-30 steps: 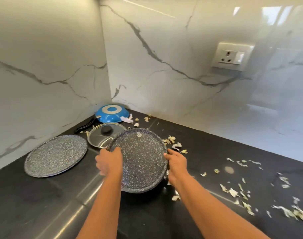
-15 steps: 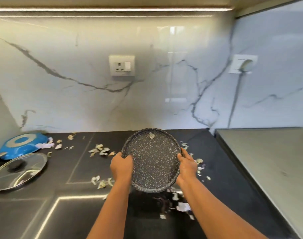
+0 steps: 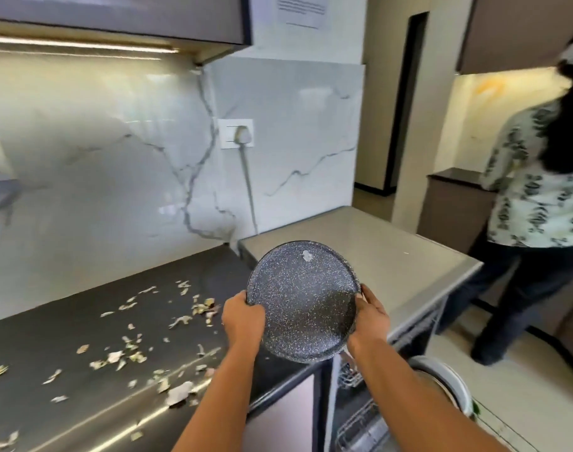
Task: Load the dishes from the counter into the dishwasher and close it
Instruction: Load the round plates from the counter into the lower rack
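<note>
Both hands, left (image 3: 242,316) and right (image 3: 371,316), grip the speckled plate (image 3: 299,300) by opposite rims, and it has swung from the littered worktop (image 3: 82,337) to above the open dishwasher rack (image 3: 360,422), so racking it looks next.

Dishwasher rack (image 3: 356,422) mostly hidden behind forearms; bystander (image 3: 536,203) cut by right edge.

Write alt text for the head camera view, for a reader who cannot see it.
Two bare hands, left hand and right hand, grip opposite edges of a round dark speckled plate held above the corner of a black countertop littered with pale vegetable scraps. Below right, an open dishwasher rack shows; another person stands at the far right.
</note>
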